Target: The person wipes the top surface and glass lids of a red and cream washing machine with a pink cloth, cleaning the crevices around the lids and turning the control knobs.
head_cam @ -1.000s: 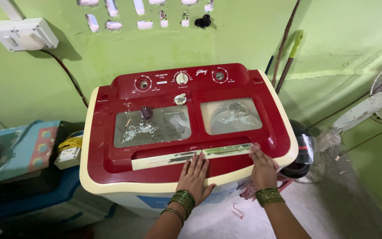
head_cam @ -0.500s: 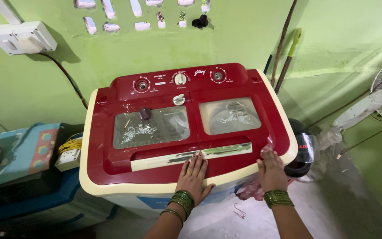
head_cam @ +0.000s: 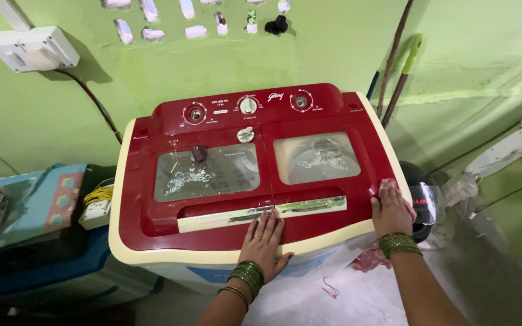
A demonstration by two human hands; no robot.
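The washing machine (head_cam: 255,181) stands against the far green wall — a bulky red-and-cream twin-tub, likely heavy and stiff, with smooth plastic that could slip under the palms. Its cream rim and corners look the surest places to hold. The left hand (head_cam: 264,238) lies flat on the near edge, fingers spread, grasping nothing. The right hand (head_cam: 392,208) curls over the right near corner — half a second ago it sat nearer, lower on that corner.

Left hand (head_cam: 264,236) flat, palm down, fingers extended together. Right hand (head_cam: 391,208) palm down, fingers slightly curled. Both forearms reach forward, bangles at wrists.
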